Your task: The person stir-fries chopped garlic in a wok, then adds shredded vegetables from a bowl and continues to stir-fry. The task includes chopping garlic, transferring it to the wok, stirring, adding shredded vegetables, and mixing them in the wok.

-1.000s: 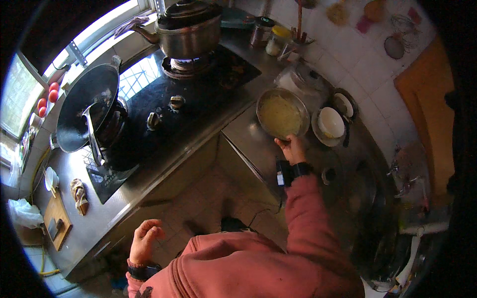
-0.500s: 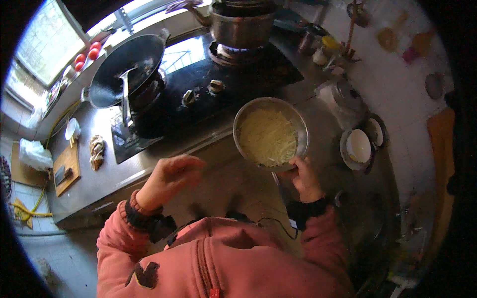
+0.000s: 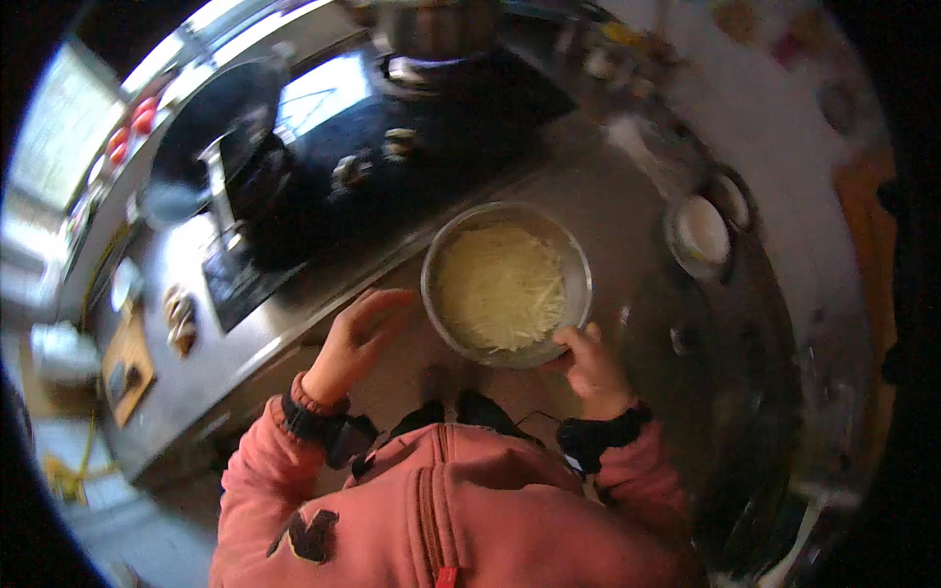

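A round metal bowl full of pale yellow shreds, which look like shredded potato, hangs in front of me off the counter edge. My right hand grips its near right rim, thumb on the upper side and fingers underneath. My left hand is raised just left of the bowl, fingers stretched toward its side and holding nothing. A small gap seems to lie between those fingertips and the bowl.
A black cooktop lies ahead, carrying a dark wok with a metal spatula and a metal pot. At left are a wooden board and a crumpled cloth-like item. White bowls stand at right.
My view has turned and blurred. The bowl in my right hand sits slightly further left, and my left hand has come closer to its side with fingers extended.
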The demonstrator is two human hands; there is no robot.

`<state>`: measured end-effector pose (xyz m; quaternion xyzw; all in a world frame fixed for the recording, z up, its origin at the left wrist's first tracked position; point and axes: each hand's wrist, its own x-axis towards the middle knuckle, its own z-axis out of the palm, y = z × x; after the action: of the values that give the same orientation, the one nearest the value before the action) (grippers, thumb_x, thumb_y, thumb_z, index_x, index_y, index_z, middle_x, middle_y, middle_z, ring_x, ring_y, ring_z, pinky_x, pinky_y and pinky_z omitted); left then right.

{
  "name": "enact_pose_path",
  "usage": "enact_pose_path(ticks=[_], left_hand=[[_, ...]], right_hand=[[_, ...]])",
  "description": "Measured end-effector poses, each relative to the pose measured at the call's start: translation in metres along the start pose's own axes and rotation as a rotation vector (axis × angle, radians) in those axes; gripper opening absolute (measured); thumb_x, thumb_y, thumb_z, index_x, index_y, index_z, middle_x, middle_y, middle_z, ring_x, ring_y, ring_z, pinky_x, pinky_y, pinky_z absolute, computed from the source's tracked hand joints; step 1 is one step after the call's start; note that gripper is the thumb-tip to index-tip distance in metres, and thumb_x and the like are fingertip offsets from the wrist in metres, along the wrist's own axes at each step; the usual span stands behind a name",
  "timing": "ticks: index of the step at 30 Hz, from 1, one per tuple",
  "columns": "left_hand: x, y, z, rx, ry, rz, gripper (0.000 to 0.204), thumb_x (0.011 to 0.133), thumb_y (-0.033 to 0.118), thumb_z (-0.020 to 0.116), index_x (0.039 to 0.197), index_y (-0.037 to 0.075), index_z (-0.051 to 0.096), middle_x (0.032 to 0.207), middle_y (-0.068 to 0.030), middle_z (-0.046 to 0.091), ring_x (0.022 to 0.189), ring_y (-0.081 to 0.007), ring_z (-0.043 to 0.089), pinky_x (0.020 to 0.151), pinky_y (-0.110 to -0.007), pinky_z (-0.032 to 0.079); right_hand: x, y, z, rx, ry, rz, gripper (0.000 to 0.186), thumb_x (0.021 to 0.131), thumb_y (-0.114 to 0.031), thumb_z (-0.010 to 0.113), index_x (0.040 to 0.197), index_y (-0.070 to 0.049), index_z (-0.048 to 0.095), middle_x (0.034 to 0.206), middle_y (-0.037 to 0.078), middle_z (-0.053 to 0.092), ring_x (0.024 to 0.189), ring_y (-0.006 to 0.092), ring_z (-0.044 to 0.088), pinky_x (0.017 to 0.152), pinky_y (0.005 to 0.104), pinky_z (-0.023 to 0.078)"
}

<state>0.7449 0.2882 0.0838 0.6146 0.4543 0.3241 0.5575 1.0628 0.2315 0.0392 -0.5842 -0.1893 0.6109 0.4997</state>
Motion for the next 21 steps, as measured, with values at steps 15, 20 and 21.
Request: enact_pose_path(ticks=[15, 20, 21], left_hand=[[0.054, 0.028, 0.135, 0.001, -0.487, 0.069, 0.029, 0.095, 0.013, 0.054, 0.121, -0.001, 0.055, 0.109, -0.0072, 0.061, 0.104, -0.0154, 0.055, 0.092, -0.029, 0.042], [0.06, 0.052, 0.213, -0.021, -0.569, 0.053, 0.03, 0.095, 0.01, 0.052, 0.123, -0.001, 0.053, 0.112, -0.008, 0.06, 0.107, -0.0152, 0.054, 0.093, -0.029, 0.042], [0.061, 0.054, 0.23, -0.033, -0.592, 0.034, 0.03, 0.095, 0.01, 0.052, 0.123, -0.002, 0.053, 0.113, -0.0083, 0.06, 0.107, -0.0153, 0.054, 0.094, -0.029, 0.042]], right_hand=[[-0.113, -0.005, -0.135, 0.145, 0.223, -0.148, 0.034, 0.091, -0.02, 0.057, 0.116, 0.001, 0.046, 0.116, 0.015, 0.048, 0.099, 0.0275, 0.06, 0.07, 0.0411, 0.059], [-0.129, -0.001, -0.216, 0.308, 0.371, -0.271, 0.029, 0.084, -0.014, 0.057, 0.109, 0.001, 0.056, 0.101, 0.013, 0.063, 0.08, 0.0262, 0.066, 0.061, 0.0386, 0.058], [-0.133, -0.004, -0.233, 0.339, 0.423, -0.248, 0.028, 0.084, -0.013, 0.057, 0.108, 0.001, 0.057, 0.1, 0.013, 0.063, 0.079, 0.026, 0.066, 0.062, 0.0389, 0.058]])
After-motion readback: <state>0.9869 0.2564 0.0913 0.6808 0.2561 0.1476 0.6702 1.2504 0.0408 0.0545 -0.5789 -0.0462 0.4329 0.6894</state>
